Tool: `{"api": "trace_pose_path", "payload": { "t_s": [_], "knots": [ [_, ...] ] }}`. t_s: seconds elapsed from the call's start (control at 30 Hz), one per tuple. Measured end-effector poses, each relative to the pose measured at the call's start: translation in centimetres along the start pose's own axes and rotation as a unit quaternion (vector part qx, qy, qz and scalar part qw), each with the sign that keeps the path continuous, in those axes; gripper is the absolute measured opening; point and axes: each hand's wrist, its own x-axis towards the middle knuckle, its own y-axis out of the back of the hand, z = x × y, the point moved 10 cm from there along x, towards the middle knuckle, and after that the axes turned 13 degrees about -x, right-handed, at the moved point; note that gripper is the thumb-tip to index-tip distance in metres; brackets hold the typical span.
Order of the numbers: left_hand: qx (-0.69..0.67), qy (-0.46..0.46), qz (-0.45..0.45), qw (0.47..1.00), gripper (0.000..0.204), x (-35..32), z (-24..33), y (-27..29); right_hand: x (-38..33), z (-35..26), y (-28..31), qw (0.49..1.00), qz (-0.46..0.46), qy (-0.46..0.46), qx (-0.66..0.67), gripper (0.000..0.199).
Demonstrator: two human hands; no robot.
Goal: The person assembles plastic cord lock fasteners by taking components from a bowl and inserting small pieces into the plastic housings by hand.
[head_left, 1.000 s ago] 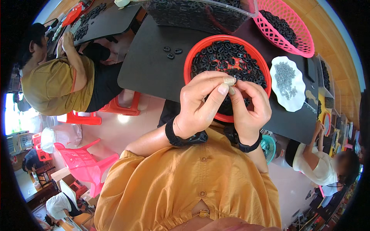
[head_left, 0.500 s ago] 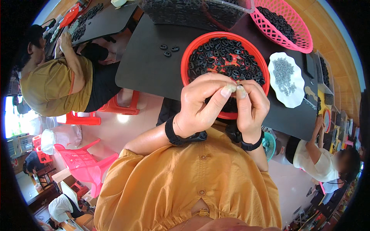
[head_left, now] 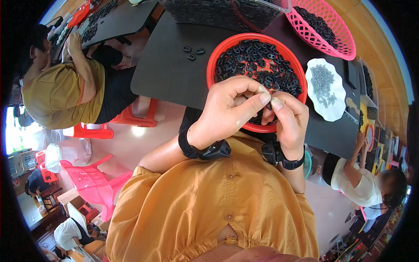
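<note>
Over the near side of a red bowl (head_left: 301, 70), my left hand (head_left: 233, 102) and my right hand (head_left: 291, 115) meet at the fingertips. Between the right thumb and fingers a small black plastic piece (head_left: 269, 105) partly shows. The left thumb and forefinger are pinched together against it; whatever they hold is too small to make out. Many black oval plastic pieces with holes (head_left: 249, 53) fill the bowl, its red bottom showing between them. Right of the bowl, a white wavy-edged plate (head_left: 335, 114) bears a heap of small grey pieces (head_left: 323, 83).
Three black oval pieces (head_left: 191, 56) lie on the dark table (head_left: 163, 76). Behind the bowl stand a clear bin (head_left: 218, 15) and a pink basket (head_left: 345, 46), both with black pieces. Co-workers sit left (head_left: 63, 91) and right (head_left: 360, 177). A pink chair (head_left: 94, 183) stands on the floor.
My hands have shifted slightly and turned, the right one a little lower and to the right. The fingertips remain together. The bowl and plate look nearly the same.
</note>
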Motion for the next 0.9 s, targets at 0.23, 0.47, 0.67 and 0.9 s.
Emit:
{"api": "trace_pose_path", "payload": {
  "t_s": [0.23, 0.47, 0.67, 0.9],
  "knots": [
    [0.047, -0.058, 0.08, 0.994, 0.009, 0.1, 0.2, 1.5, 0.3, -0.2, 0.1, 0.996, 0.067, 0.005, -0.064, 0.019],
    [0.167, -0.106, 0.053, 0.979, 0.013, 0.2, 2.2, 1.3, 0.1, 0.7, 0.1, 0.996, 0.079, -0.034, 0.031, 0.019],
    [0.4, -0.154, 0.051, 0.902, 0.022, 5.1, 7.2, 5.2, 0.2, 1.6, 2.0, 0.985, 0.089, -0.059, 0.133, 0.019],
    [0.612, -0.184, -0.172, 0.75, 0.022, 9.9, 2.6, 0.8, 0.1, 1.7, 3.2, 0.978, 0.118, -0.04, 0.167, 0.02]
  ]
}}
